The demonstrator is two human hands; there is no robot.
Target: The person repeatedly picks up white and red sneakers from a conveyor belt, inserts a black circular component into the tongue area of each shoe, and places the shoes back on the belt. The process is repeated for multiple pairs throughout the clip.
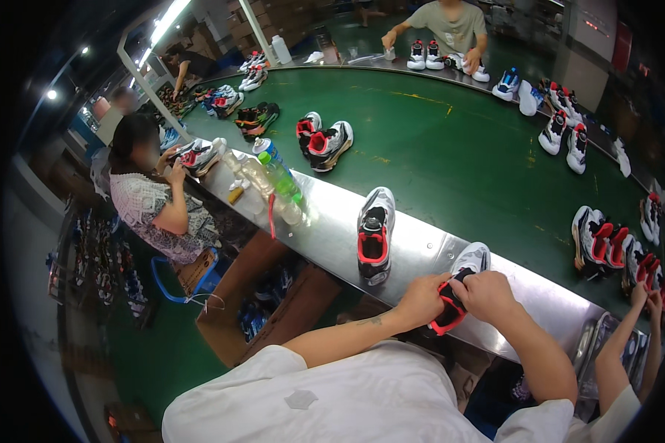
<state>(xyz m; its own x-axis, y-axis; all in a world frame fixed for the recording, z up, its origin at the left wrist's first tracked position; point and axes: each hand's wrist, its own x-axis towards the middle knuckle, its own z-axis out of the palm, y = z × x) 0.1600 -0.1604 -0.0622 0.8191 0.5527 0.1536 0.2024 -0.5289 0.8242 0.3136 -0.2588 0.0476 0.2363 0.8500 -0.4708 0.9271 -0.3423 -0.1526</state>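
Note:
A white and grey sneaker with a red lining (471,258) rests at the near edge of the metal ledge, its toe pointing away from me. My left hand (423,301) grips the left side of its collar. My right hand (485,297) is closed over the tongue and the upper front of the opening, fingers curled in. Both hands partly hide the opening, so the exact finger grip is hard to see. To the left, a matching sneaker (375,232) stands upright on the ledge, toe away, with nothing touching it.
Beyond the metal ledge (325,214) lies a green conveyor belt (451,162) with several sneakers on it. Bottles (277,177) stand at the ledge's left. Co-workers sit at left (155,192) and far side (451,33); another's hands (646,295) are at right. A cardboard box (236,310) is below.

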